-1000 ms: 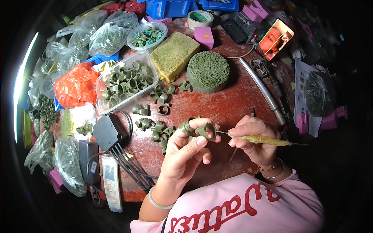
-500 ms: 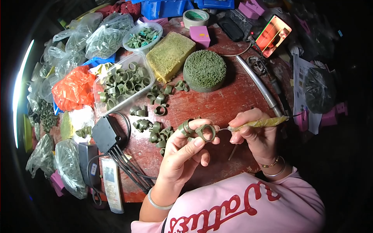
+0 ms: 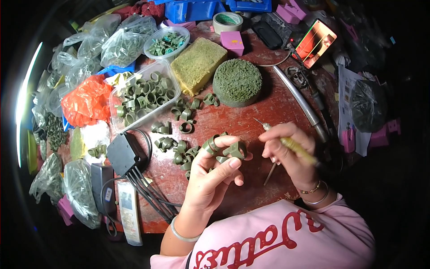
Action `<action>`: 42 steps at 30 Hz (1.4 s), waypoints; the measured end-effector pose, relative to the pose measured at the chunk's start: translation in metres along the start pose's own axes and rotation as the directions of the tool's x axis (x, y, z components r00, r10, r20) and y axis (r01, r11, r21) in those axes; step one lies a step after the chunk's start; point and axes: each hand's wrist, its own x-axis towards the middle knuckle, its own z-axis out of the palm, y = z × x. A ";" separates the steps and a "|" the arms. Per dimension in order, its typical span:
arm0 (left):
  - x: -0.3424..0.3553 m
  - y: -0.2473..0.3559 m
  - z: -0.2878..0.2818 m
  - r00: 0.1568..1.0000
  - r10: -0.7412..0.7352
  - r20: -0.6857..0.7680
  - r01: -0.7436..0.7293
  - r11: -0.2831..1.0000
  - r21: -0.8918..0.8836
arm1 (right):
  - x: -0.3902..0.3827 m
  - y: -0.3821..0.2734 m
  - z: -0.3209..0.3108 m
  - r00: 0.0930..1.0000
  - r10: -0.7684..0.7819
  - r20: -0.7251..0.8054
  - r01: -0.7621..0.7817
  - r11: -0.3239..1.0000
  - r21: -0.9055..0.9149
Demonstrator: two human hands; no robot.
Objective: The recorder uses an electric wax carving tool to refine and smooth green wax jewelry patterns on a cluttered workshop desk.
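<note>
My left hand [image 3: 208, 177] pinches a dark green ring [image 3: 237, 150] between thumb and fingers, its broad top face turned up. Another green ring [image 3: 208, 146] is worn round one of the same hand's fingers. To its right, my right hand [image 3: 295, 163] grips a pen-like tool with a yellow-wrapped handle [image 3: 293, 147]. The tool's thin metal tip points up and left, apart from the ring; its rear end is blurred. Loose green rings [image 3: 182, 154] lie on the red table just left of my left hand.
A clear tub [image 3: 174, 101] holds many more rings. Behind stand a yellow sponge block [image 3: 197, 62] and a round green block [image 3: 237, 83]. A metal ring mandrel [image 3: 295, 94] lies at right, near a lit phone [image 3: 319, 44]. At left is a black box [image 3: 126, 154] with cables.
The tool's tip has come away from the ring and swung upward as my right hand tilted. In my left fingers the ring has turned, from its hole showing to its top face showing.
</note>
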 end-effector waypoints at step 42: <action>-0.001 0.000 0.002 0.999 0.022 -0.023 -0.020 0.995 0.094 | -0.001 -0.003 0.010 0.977 -0.160 0.144 0.191 0.952 -0.241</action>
